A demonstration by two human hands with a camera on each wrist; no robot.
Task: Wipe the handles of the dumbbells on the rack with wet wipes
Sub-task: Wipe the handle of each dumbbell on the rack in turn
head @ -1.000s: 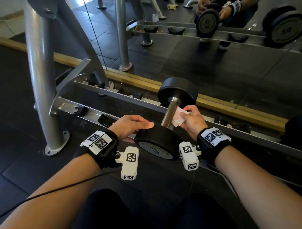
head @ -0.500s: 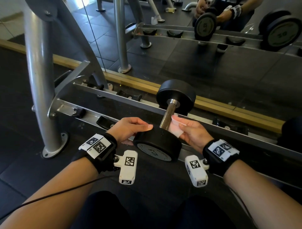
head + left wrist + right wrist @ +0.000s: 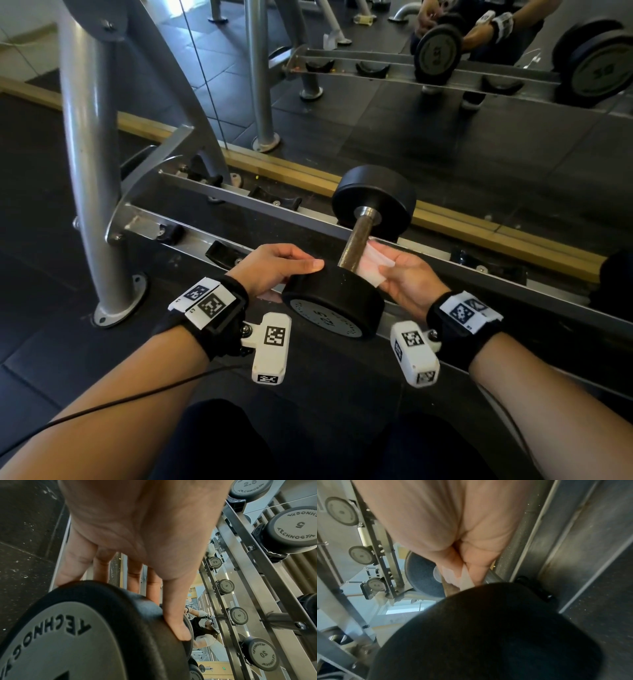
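Black dumbbell point(image 3: 334, 301) (grey end face), white wipe point(image 3: 375, 265).

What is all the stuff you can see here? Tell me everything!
dumbbell: one, black heads, brownish handle, lying across the rack rails.
wet wipe: one, white, against the right side of the handle.
rack: one, silver metal, on the dark floor.
mirror: one, behind the rack, reflecting more dumbbells.
left hand: one, holds the near dumbbell head.
right hand: one, pinches the wet wipe.
wrist bands: two, black with white tags.
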